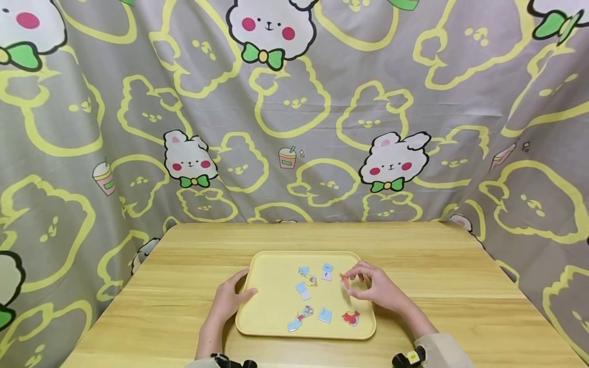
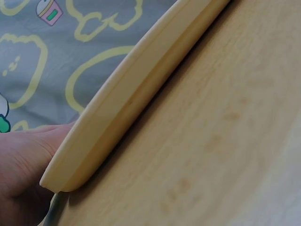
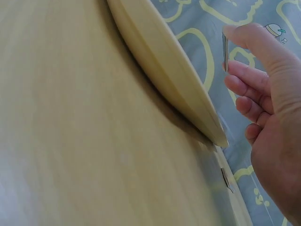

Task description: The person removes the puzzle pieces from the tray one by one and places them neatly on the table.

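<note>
A yellow tray lies on the wooden table, with several small flat puzzle pieces on it. My left hand holds the tray's left rim, thumb over the edge and fingers along the outside; the left wrist view shows this hand partly hidden behind the tray wall. Above the tray's right side, my right hand pinches an orange-red puzzle piece between thumb and fingertips. Seen edge-on in the right wrist view, that puzzle piece is thin. Below it lies a red puzzle piece.
Blue and pale joined pieces lie mid-tray, with another such pair above. A blue piece and a diagonal joined group sit near the front. The wooden table extends around the tray, and a patterned curtain hangs behind.
</note>
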